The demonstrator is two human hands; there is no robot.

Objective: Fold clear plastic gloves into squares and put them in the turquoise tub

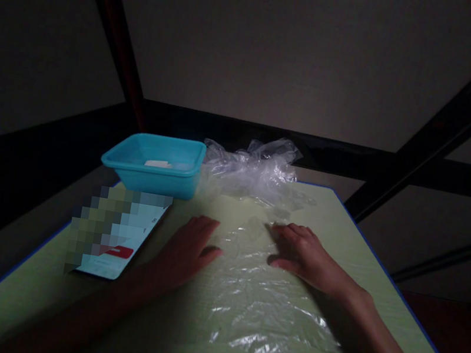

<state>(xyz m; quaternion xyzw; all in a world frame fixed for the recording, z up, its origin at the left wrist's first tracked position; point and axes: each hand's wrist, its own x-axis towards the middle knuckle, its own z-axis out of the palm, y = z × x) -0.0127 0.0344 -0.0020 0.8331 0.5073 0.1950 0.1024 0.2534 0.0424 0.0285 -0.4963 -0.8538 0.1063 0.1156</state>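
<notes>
A clear plastic bag [254, 287] lies spread over the middle of the table, creased and shiny toward its near end. My left hand [192, 247] rests at the bag's left side, thumb and fingers apart and nothing in them. Across from it, my right hand [304, 253] is at the bag's right edge, also with thumb and fingers apart. Whether either hand presses on the film, I cannot tell. Beyond both hands sits a crumpled heap of clear plastic [259, 168].
A blue plastic basin [154, 181] with something white inside stands at the back left. In front of it lies a phone [117, 247] with a lit, partly blurred screen. The pale green table [352, 255] has a blue edge, with a wall [273, 51] behind it.
</notes>
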